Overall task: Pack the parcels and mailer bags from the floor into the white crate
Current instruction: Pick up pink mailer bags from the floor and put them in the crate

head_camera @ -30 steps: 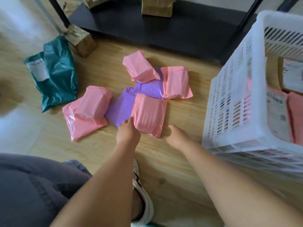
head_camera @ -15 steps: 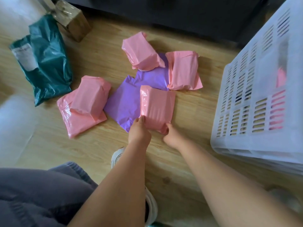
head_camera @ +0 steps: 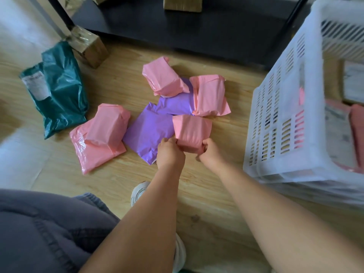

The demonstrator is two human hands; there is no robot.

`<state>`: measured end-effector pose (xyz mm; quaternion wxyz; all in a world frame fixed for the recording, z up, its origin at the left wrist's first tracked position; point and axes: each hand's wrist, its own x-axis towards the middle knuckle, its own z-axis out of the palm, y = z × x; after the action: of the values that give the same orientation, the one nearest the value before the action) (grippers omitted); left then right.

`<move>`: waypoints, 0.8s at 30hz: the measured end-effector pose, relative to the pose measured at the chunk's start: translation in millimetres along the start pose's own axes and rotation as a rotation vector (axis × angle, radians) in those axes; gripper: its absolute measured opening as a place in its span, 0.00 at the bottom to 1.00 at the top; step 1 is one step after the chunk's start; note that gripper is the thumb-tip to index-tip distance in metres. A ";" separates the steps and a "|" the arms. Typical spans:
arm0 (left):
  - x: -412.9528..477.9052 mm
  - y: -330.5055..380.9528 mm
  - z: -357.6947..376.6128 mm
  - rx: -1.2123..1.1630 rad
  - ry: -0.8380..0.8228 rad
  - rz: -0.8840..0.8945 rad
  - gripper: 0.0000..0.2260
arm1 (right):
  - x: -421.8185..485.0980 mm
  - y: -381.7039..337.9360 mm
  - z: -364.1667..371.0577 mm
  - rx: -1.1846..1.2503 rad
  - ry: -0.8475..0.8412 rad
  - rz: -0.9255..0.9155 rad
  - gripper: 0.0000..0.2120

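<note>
Far out at ten o'clock in the view lay a dark green mailer bag (head_camera: 59, 91), with a taped brown box (head_camera: 88, 46) just beyond it at eleven. Nearer the middle, two stacked pink mailers (head_camera: 102, 138) sat at nine o'clock from the purple mailers (head_camera: 147, 133), which lay flat under the heap. The left hand (head_camera: 170, 152) gripped the near left corner of the held pink mailer (head_camera: 192, 131), fingers curled over its edge. The right hand (head_camera: 211, 152) gripped the near right corner likewise. Two hands on one soft packet probably kept it from sagging when lifted off the purple one beneath. Two far pink mailers (head_camera: 163, 77) lay at eleven and one o'clock from it. The white crate (head_camera: 275, 125) stood at three o'clock, some parcels inside, near enough for a short carry.
</note>
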<state>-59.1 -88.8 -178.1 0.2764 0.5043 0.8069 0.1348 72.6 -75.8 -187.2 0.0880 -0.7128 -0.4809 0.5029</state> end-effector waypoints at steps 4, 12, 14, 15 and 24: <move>-6.2 27.8 -25.9 -0.082 0.079 0.068 0.10 | -33.5 -24.6 -33.5 -0.035 0.163 -0.121 0.18; -41.5 86.0 -79.5 -0.411 0.153 0.130 0.13 | -95.5 -48.5 -100.5 -0.074 0.294 -0.317 0.08; -55.9 101.6 -101.2 -0.507 0.165 0.145 0.11 | -113.6 -59.2 -118.9 -0.053 0.351 -0.381 0.10; -61.3 108.2 -111.2 -0.558 0.178 0.130 0.11 | -120.0 -64.9 -127.2 -0.031 0.371 -0.409 0.10; -106.3 139.6 -166.0 -0.726 -0.036 0.125 0.22 | -172.8 -93.7 -208.2 0.195 0.405 -0.443 0.15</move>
<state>-16.6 -109.5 58.8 0.4428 0.4241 0.6690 0.4201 178.1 -86.1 78.8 0.3574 -0.6646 -0.5467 0.3629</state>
